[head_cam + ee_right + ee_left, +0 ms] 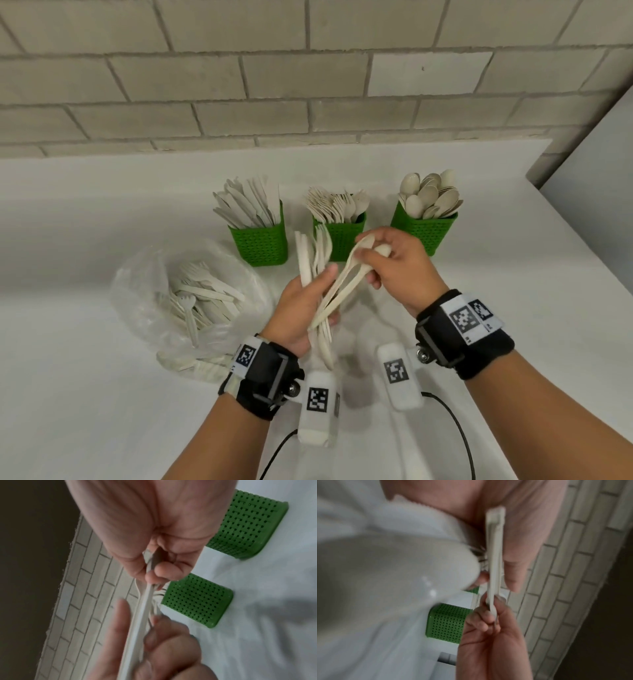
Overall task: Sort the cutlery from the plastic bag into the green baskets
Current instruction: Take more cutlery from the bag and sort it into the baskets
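Observation:
My left hand grips a mixed bundle of pale cutlery upright above the table, with knife and fork ends fanned at the top. My right hand pinches the bowls of two or three spoons that slant out of that bundle. In the right wrist view the spoons run from my right fingers down to my left hand. Behind stand three green baskets: knives, forks and spoons. The clear plastic bag lies to the left with several forks inside.
The white table ends at a brick wall close behind the baskets, and a white panel stands at the right. More cutlery lies at the bag's near edge. Cables trail from the wrist cameras toward me.

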